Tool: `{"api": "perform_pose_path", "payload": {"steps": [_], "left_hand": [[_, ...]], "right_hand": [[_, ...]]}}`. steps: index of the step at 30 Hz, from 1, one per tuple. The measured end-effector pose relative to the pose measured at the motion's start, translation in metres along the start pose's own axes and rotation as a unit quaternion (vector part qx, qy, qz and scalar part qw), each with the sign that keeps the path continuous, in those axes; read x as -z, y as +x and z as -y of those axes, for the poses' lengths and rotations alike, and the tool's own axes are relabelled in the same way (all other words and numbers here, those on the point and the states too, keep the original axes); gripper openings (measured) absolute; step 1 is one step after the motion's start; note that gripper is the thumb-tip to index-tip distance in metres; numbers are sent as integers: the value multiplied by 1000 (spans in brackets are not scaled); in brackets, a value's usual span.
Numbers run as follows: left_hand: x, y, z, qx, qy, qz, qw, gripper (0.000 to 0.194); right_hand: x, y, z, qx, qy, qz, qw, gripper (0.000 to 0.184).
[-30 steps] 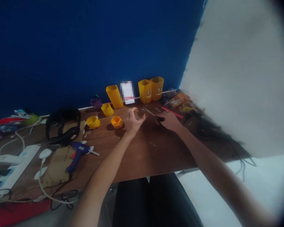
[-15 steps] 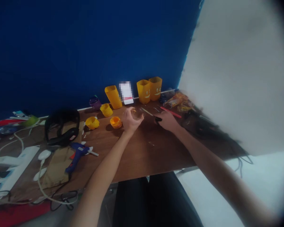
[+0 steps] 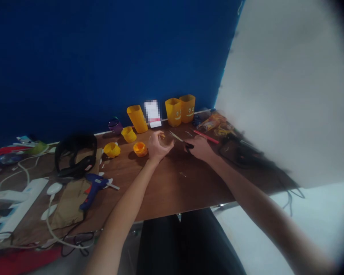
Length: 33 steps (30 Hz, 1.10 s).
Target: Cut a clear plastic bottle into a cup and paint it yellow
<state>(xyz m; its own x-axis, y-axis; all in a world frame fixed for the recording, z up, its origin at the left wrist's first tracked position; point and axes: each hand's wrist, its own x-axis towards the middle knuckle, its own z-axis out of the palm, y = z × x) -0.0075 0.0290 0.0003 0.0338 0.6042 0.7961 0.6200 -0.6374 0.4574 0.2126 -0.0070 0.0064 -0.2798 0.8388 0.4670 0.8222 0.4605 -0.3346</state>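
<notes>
My right hand is closed on the black handles of a pair of scissors. Their blades point up and to the left, slightly parted, toward my left hand. My left hand is curled, thumb and fingers bent round as if on something see-through. A small orange-brown bit shows by its fingertips, too small and blurred to name. Just left of that hand stands a small orange tub. Two crinkled yellow cups sit farther left, one behind the other.
A tall yellow holder and two yellow holders with smiling faces stand along the blue wall. A red stick lies beyond my right hand. Left are a blue glue gun, a black headset and a white power strip.
My right hand has shifted slightly left with the scissors, and the blades now show more apart. My left hand keeps about the same place and curl.
</notes>
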Motion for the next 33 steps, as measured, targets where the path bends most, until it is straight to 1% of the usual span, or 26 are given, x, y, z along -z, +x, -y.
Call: {"api": "perform_pose_path", "payload": {"steps": [9,12,18,26,30,33], "left_hand": [[4,2,1,13,-17,3,1000,56],[5,2,1,8,-19,3,1000,55],[5,2,0,-23,-6,30,999,55],[6,3,0,-21,-13,35,999,54],[8,4,1,-13,-26,48,998,55],[9,5,1,-14,-29,68,997,54]], "right_hand": [[0,0,6,1,-13,-3,1000,16],[1,0,8,2,-14,-2,1000,15],[2,0,13,-4,-20,-10,1000,17],[5,1,11,0,-20,0,1000,16],[4,1,12,-4,-19,-3,1000,16],[4,0,15,-13,-15,-9,1000,17]]}}
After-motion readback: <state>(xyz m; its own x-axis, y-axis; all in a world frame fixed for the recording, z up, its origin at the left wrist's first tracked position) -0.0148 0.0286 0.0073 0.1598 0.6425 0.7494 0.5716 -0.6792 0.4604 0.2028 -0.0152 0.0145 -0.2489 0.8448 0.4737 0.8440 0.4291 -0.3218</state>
